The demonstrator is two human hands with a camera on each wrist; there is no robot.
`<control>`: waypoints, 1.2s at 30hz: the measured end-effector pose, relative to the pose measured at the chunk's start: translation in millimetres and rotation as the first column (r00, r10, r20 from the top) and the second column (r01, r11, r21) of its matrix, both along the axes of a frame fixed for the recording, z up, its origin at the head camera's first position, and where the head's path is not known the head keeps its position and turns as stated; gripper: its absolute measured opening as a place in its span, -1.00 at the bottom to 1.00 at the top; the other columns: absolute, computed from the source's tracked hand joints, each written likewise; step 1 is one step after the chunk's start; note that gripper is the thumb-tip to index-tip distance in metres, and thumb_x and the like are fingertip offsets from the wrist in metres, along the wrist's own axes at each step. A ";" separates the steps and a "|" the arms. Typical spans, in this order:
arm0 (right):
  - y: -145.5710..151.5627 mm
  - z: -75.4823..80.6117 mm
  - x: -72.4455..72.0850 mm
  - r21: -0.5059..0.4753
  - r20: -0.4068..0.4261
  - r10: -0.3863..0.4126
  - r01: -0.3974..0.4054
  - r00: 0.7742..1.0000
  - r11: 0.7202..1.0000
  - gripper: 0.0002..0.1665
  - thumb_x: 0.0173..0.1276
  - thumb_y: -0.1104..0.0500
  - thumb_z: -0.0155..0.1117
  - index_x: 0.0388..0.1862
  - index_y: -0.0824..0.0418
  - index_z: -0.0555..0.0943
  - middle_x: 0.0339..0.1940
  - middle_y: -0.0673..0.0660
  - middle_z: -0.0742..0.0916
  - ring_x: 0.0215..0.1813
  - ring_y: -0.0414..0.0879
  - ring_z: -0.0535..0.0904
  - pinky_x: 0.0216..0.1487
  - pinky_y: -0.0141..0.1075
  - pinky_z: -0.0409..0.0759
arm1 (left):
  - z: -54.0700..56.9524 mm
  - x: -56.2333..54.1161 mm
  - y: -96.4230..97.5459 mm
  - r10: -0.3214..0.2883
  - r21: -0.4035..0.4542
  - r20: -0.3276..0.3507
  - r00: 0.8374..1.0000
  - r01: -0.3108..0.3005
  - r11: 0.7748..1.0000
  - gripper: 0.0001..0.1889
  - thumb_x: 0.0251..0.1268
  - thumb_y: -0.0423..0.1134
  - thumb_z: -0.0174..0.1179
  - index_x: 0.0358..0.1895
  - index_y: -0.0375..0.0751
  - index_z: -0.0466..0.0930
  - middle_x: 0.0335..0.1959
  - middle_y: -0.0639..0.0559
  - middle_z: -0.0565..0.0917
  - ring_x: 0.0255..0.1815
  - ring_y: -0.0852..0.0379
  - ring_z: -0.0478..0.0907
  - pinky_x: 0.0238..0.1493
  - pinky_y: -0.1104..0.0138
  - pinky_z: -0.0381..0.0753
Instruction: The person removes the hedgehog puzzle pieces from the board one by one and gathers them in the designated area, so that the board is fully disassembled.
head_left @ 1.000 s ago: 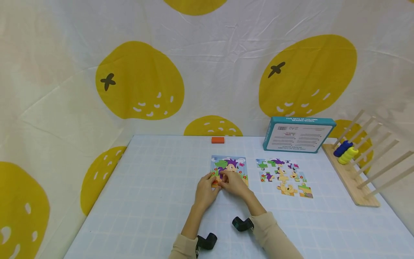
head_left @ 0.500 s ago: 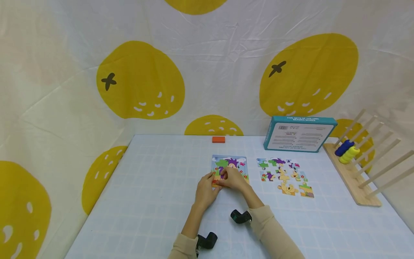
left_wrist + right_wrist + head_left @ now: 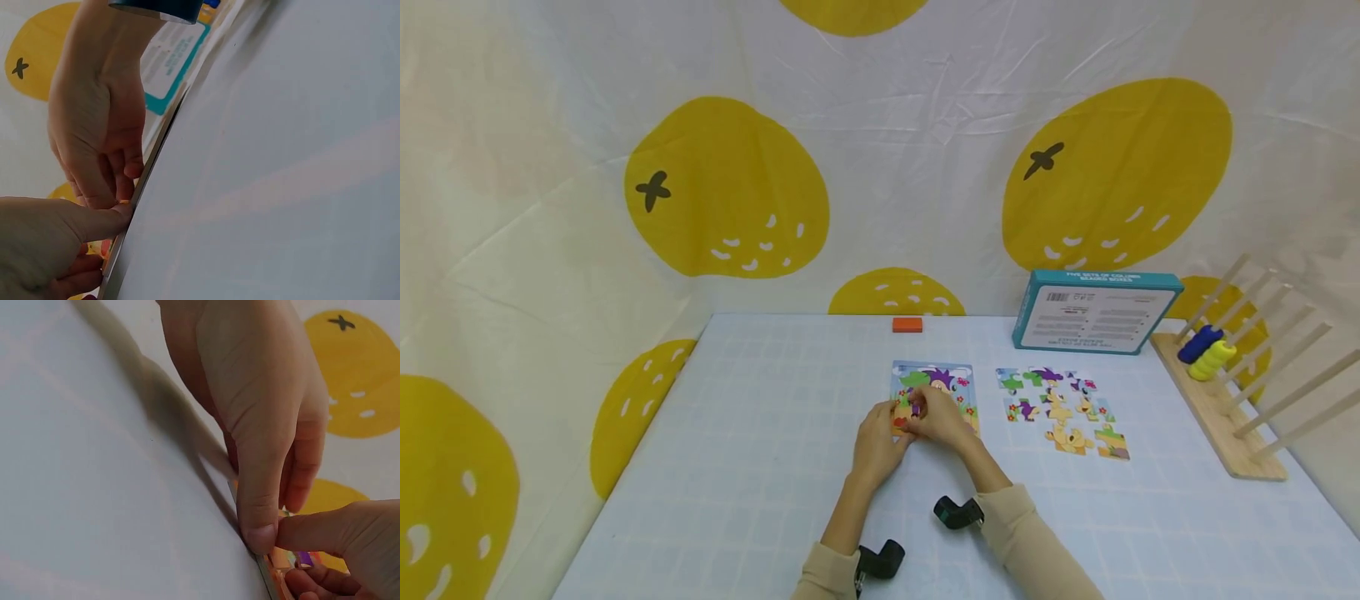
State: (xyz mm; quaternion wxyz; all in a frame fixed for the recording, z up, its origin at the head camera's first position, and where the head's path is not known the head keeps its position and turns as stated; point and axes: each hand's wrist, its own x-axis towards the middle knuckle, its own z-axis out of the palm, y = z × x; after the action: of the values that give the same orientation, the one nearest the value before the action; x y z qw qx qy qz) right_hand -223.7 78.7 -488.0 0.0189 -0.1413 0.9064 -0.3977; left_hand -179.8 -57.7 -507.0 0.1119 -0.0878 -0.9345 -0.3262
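Observation:
In the head view a square picture puzzle [image 3: 958, 383] with a purple-haired hedgehog lies on the table before me. My left hand [image 3: 874, 442] holds its lower left corner, its thumb at the near edge, as the right wrist view also shows of the left hand [image 3: 262, 419]. Over the puzzle's lower part, my right hand [image 3: 942, 419] pinches a small puzzle piece [image 3: 916, 410] with purple on it, mostly covered by the fingers. From the left wrist view, the right hand [image 3: 97, 125] comes down beside the left hand [image 3: 44, 244], their fingertips close together at the board's edge.
Several loose puzzle pieces [image 3: 1060, 437] lie right of the puzzle. A teal-edged box [image 3: 1097, 312] stands behind them. A wooden peg rack [image 3: 1221, 417] with blue and yellow beads stands far right. An orange block [image 3: 907, 325] sits at the back edge.
My right fingers have shifted slightly over the puzzle's lower part, and a purple patch now shows between them. The left hand stays at the corner; the loose pieces lie as before.

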 end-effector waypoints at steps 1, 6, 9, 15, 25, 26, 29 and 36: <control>-0.1 -0.4 0.6 -0.002 -0.017 0.011 -0.011 1.000 1.000 -0.50 -0.05 0.24 0.52 -0.10 0.36 0.57 -0.52 0.04 0.52 -0.45 -0.14 0.37 -0.46 -0.36 0.36 | 0.0 0.0 0.1 0.001 -0.003 0.001 1.000 -0.001 1.000 -0.37 0.06 -0.18 0.38 0.16 -0.43 0.40 0.11 -0.26 0.52 0.13 -0.16 0.47 0.17 0.07 0.44; 2.1 -2.6 1.2 -0.020 -0.080 0.089 -0.091 0.993 0.996 -0.42 0.01 0.37 0.44 0.08 0.42 0.53 -0.40 0.14 0.59 -0.43 -0.17 0.45 -0.49 -0.42 0.42 | -0.7 0.2 0.0 -0.004 0.004 -0.013 1.000 0.004 1.000 -0.32 0.05 -0.16 0.39 0.20 -0.45 0.36 0.14 -0.29 0.50 0.14 -0.19 0.46 0.16 0.06 0.44; 4.6 -2.8 0.9 -0.036 -0.089 0.156 -0.160 0.984 0.986 -0.41 0.02 0.44 0.37 0.10 0.51 0.49 -0.43 0.19 0.60 -0.50 -0.20 0.48 -0.58 -0.45 0.40 | -2.3 -0.2 -0.5 -0.010 0.013 -0.025 1.000 0.011 1.000 -0.33 0.04 -0.17 0.40 0.19 -0.45 0.37 0.11 -0.29 0.52 0.13 -0.19 0.47 0.15 0.06 0.44; 7.8 -0.8 -1.3 -0.006 -0.050 0.250 -0.251 0.967 0.968 -0.34 0.06 0.41 0.34 0.19 0.53 0.41 -0.59 0.05 0.55 -0.57 -0.27 0.39 -0.60 -0.48 0.36 | -3.8 -0.9 -1.2 -0.015 0.013 -0.019 1.000 0.015 1.000 -0.34 0.03 -0.17 0.40 0.18 -0.41 0.39 0.10 -0.26 0.53 0.13 -0.16 0.47 0.16 0.08 0.44; 13.2 6.9 -0.1 0.042 0.001 0.300 -0.300 0.954 0.953 -0.24 -0.04 0.45 0.32 0.23 0.55 0.36 -0.33 0.16 0.54 -0.37 -0.13 0.43 -0.41 -0.42 0.44 | -2.1 -2.4 -1.4 -0.025 0.052 0.036 0.999 0.023 0.998 -0.38 0.05 -0.25 0.38 0.20 -0.39 0.39 0.11 -0.25 0.52 0.14 -0.16 0.47 0.18 0.05 0.42; 14.9 6.7 -0.1 0.033 -0.011 0.299 -0.298 0.954 0.954 -0.27 -0.03 0.44 0.33 0.20 0.54 0.38 -0.34 0.15 0.55 -0.37 -0.13 0.44 -0.41 -0.42 0.45 | -1.9 -2.3 -1.4 -0.027 0.062 0.036 0.999 0.025 0.998 -0.38 0.04 -0.26 0.38 0.20 -0.39 0.39 0.11 -0.25 0.52 0.14 -0.17 0.46 0.18 0.05 0.42; 24.4 4.2 -0.2 0.007 -0.048 0.279 -0.279 0.959 0.960 -0.35 -0.03 0.44 0.34 0.12 0.53 0.45 -0.38 0.14 0.59 -0.39 -0.14 0.45 -0.41 -0.43 0.47 | -1.7 -1.9 -1.1 -0.033 0.082 0.039 0.999 0.030 0.996 -0.38 0.03 -0.27 0.38 0.20 -0.39 0.39 0.11 -0.25 0.52 0.14 -0.17 0.47 0.18 0.05 0.42; 60.5 5.1 8.0 -0.067 0.043 0.213 -0.210 0.976 0.975 -0.39 0.08 0.36 0.35 0.16 0.49 0.46 -0.43 0.09 0.55 -0.39 -0.13 0.39 -0.44 -0.44 0.40 | 0.7 -0.3 1.1 0.000 0.078 0.095 0.996 -0.008 0.997 -0.40 0.08 -0.27 0.35 0.22 -0.35 0.39 0.14 -0.23 0.51 0.17 -0.17 0.44 0.19 0.05 0.42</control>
State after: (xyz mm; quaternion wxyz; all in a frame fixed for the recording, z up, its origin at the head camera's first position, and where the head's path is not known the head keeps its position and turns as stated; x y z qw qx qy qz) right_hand -215.7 139.2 -482.9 0.0791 -0.2274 0.8726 -0.4250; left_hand -180.2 -56.6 -506.3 0.0716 -0.0659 -0.9254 -0.3663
